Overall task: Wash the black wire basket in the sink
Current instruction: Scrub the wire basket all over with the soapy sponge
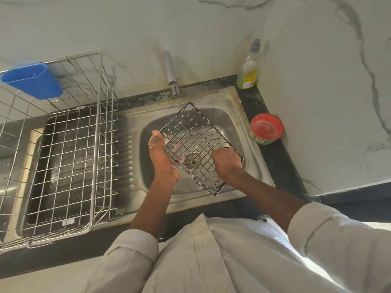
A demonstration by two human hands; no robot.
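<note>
The black wire basket (191,132) is held tilted above the steel sink (230,111), its wires flecked with white suds. My left hand (161,157) grips its left edge, thumb on top and fingers under the grid. My right hand (226,162) is curled round the wires at its right side, near the lower right corner. The drain (192,159) shows through the mesh. No water runs from the tap (172,75).
A large steel dish rack (69,144) with a blue cutlery holder (33,80) stands on the drainboard to the left. A dish soap bottle (249,66) and a red-lidded tub (266,129) sit on the black counter at the right, by the marble wall.
</note>
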